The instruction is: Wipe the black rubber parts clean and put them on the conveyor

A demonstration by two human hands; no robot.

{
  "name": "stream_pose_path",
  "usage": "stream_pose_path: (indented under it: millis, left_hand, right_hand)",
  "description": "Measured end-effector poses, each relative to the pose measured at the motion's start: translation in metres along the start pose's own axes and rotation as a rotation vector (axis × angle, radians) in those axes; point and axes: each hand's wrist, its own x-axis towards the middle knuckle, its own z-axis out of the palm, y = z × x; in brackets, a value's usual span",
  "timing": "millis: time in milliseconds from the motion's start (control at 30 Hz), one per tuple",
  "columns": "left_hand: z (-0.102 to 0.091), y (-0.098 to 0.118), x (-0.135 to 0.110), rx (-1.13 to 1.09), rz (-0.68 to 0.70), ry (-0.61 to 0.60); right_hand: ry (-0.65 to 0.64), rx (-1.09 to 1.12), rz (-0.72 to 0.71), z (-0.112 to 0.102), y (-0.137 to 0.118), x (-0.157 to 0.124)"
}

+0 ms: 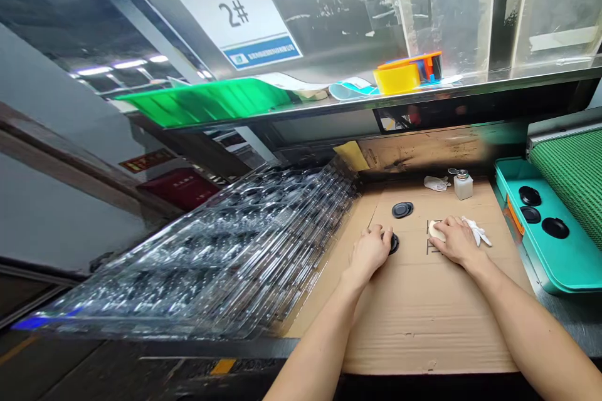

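My left hand (372, 249) has its fingers closed on the edge of a round black plastic part (394, 244) and keeps it at the cardboard sheet (423, 307). In my right hand (455, 239) is a cream-coloured rounded pad (436, 232), whose material I cannot make out; the fingers curl over it. A white cloth or glove (478, 232) lies beside that hand, partly hidden behind it. Farther back on the cardboard sit overlapping black round parts (402, 210).
Stacked clear plastic trays (226, 250) lean at the left. A small bottle with a metal top (463, 185) and crumpled tissue (436, 183) stand at the back. On the right are a teal bin (559, 263) holding black parts and a green conveyor belt (571, 169). A shelf overhangs.
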Motion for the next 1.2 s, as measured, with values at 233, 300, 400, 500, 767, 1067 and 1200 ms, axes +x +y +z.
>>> stream_pose_path:
  millis: [233,300,400,500,767,1067,1200]
  left_hand:
    - [-0.018,-0.009,-0.007,0.047,0.218,-0.124]
    - [-0.016,-0.009,-0.004,0.031,0.304,-0.189]
    - [-0.013,-0.009,0.002,-0.005,0.385,-0.237]
    - [-0.014,-0.012,0.006,-0.043,0.413,-0.24]
    - [-0.018,-0.011,0.002,-0.062,0.342,-0.235]
    - [-0.021,-0.003,0.008,-0.107,0.431,-0.271]
    - [-0.025,-0.01,0.011,-0.038,0.452,-0.32]
  right_hand:
    - [-0.023,0.006,0.007,0.001,-0.001,0.0]
    - [-0.02,0.003,0.011,0.001,-0.001,0.0]
    - [-0.021,0.002,0.011,0.003,0.0,0.0]
    - [-0.025,0.004,0.009,0.003,0.001,0.0]
    - [-0.014,0.004,0.003,0.004,0.001,0.0]
    - [-0.012,0.003,0.016,0.003,-0.001,0.0]
    - [-0.018,0.003,-0.009,0.001,-0.003,0.0]
